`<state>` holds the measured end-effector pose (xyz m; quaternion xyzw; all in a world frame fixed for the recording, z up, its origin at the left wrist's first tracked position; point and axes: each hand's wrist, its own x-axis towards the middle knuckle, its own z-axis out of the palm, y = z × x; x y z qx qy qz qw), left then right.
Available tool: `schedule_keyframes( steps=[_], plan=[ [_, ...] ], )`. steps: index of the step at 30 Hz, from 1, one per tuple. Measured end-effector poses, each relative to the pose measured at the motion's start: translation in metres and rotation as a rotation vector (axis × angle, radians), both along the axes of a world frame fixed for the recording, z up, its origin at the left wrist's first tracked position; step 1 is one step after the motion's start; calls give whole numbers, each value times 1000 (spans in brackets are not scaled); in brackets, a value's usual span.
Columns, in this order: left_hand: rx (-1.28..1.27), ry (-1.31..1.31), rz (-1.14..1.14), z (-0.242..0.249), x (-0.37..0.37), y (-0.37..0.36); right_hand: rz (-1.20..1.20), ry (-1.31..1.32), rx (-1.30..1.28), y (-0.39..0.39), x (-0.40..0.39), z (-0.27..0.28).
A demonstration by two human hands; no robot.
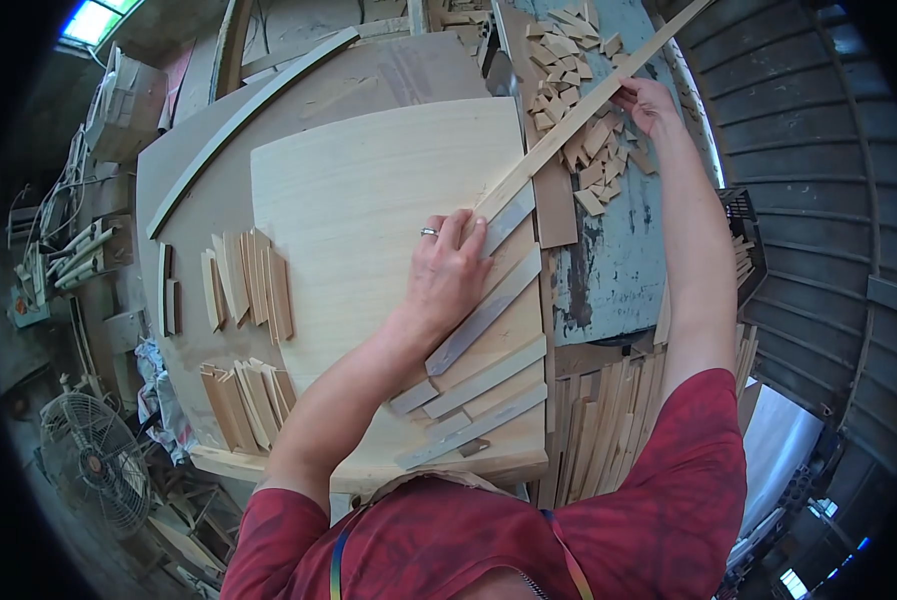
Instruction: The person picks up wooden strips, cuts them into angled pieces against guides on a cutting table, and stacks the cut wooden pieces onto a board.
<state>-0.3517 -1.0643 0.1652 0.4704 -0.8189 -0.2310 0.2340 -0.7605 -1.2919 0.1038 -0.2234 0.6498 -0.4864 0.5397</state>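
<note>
A long wooden strip point(574, 122) runs diagonally from the pale plywood panel point(368, 190) out past the upper right. My left hand point(450, 268), with a ring on one finger, grips its lower end, thumb and fingers closed around the edge. Further up the strip, my right hand point(646, 106) pinches it from the side. Several grey-edged strips point(488, 312) lie slanted across the panel beside and below my left hand. Near my right hand, many small wood offcuts point(593, 150) are heaped on a worn blue-grey surface point(608, 290).
Stacks of short cut pieces point(250, 278) lie at the left of the panel. A long curved strip point(253, 125) lies along the board's far left. Long strips point(608, 430) stand at the lower right. A caged fan point(93, 460) is at lower left, and a dark crate point(746, 240) at right.
</note>
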Motion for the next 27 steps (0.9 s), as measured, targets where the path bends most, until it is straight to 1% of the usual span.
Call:
schedule_keyframes(
  steps=[4, 6, 8, 12, 16, 19, 21, 23, 26, 27],
  plan=[
    [-16, -16, 6, -1, -2, -7, 21, -15, 2, -4, -4, 2],
    [-41, -20, 13, -1, -4, -26, 35, -4, -5, -21, -4, 3],
    [-32, -37, 2, 0, -4, -31, 28, -15, 19, -24, -4, -7],
    [-29, -47, -15, -2, -3, -57, 15, -32, -20, -65, -8, -6],
    [9, -24, 5, -3, -4, -79, 12, -56, -44, -84, -13, -23],
    [-8, -26, 16, -5, -6, -94, -8, -61, -45, -91, -27, -17],
    [2, -21, 6, -6, -5, -99, 37, -28, -45, -81, -47, 1],
    [15, -38, 7, -7, -5, -104, 42, -3, -21, -54, -63, 21],
    [38, -40, -11, -9, -5, -104, 246, 112, 55, 18, -82, 66],
    [39, -48, -7, -9, -4, -104, 229, 158, 79, 49, -79, 74]
  ],
)
